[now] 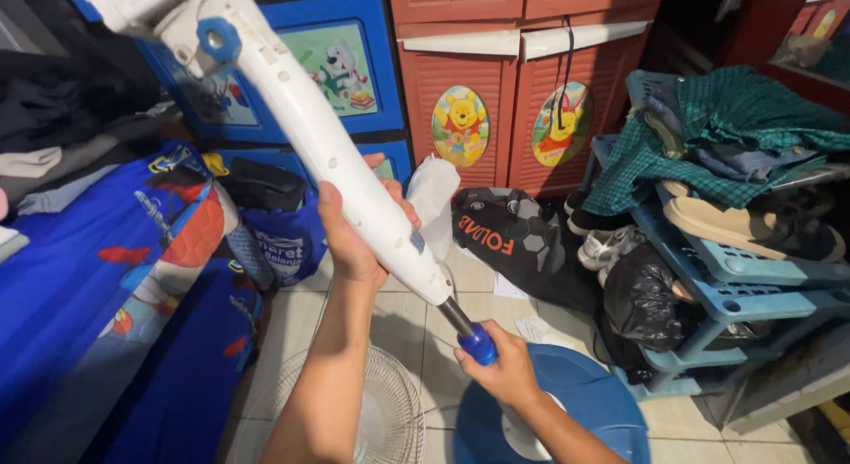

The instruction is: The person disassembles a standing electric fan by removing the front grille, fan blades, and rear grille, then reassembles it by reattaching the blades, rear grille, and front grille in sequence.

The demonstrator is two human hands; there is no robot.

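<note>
My left hand grips a long white plastic fan stand column that slants from the upper left down to the middle. My right hand is closed around a blue-handled screwdriver whose dark shaft enters the column's lower end. Below my right hand lies a round blue fan base. A white wire fan grille lies on the tiled floor under my left forearm.
Blue patterned bedding fills the left. Red drawer cabinets and a blue one stand behind. A blue rack with clothes, sandals and shoes is at right. Black bags lie on the floor.
</note>
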